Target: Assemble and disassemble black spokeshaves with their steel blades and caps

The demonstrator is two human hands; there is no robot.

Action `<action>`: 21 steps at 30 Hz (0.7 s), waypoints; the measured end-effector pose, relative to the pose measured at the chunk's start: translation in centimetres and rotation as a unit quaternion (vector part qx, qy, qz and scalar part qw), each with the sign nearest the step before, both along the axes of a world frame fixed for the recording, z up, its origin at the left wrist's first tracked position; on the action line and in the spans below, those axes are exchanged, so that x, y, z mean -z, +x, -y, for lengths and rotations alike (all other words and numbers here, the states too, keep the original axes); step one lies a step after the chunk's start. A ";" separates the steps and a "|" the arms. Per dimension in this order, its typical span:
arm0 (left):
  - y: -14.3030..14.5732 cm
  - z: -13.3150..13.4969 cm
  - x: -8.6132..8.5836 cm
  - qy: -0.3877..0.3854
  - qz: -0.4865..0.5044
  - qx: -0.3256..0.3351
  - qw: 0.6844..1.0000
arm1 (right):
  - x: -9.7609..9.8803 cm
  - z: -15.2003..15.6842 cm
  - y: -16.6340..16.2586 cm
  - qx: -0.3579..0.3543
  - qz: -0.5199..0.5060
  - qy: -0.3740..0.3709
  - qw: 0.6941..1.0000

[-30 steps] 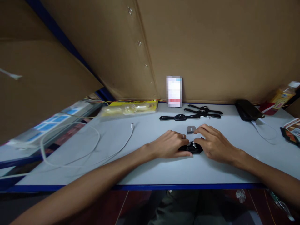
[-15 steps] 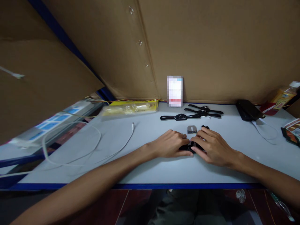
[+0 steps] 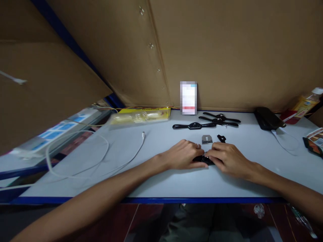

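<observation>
A black spokeshave (image 3: pixel 207 161) lies on the table near the front, mostly covered by my hands. My left hand (image 3: pixel 184 155) is closed around its left handle. At the middle of the spokeshave, the fingertips of my right hand (image 3: pixel 230 160) are pinched together by a small shiny spot, too small to name. Just beyond the hands rests a flat metal blade (image 3: pixel 207 139) with a slot in it. To its right is a small black metal piece (image 3: pixel 221 138), apart from my right hand. Farther back sits another black spokeshave (image 3: pixel 194 126), beside several crossed black spokeshaves (image 3: pixel 219 120).
A phone (image 3: pixel 188 98) leans against the cardboard wall. Plastic-wrapped yellow packaging (image 3: pixel 140 116) lies at the back left, and a white cable (image 3: pixel 108 148) loops across the left side. A black device (image 3: pixel 268 118) and a bottle (image 3: pixel 309 101) stand at the right.
My right hand has drawn slightly down and its fingers have gathered at the spokeshave's middle, uncovering the small black piece. The left hand has stayed in place.
</observation>
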State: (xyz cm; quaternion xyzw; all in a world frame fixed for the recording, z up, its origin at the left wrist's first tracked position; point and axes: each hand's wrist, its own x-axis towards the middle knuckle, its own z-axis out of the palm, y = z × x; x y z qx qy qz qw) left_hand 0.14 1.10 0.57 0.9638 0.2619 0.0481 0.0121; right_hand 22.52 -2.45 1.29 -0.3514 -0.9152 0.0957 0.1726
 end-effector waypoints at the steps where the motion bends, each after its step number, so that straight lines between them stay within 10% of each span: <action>1: 0.0 0.0 0.0 -0.001 -0.001 -0.001 1.000 | 0.0 0.0 0.0 0.001 -0.011 -0.009 1.000; 21: 0.0 0.0 0.0 0.003 -0.002 -0.003 1.000 | 0.5 -0.2 -0.5 0.036 -0.059 -0.039 0.997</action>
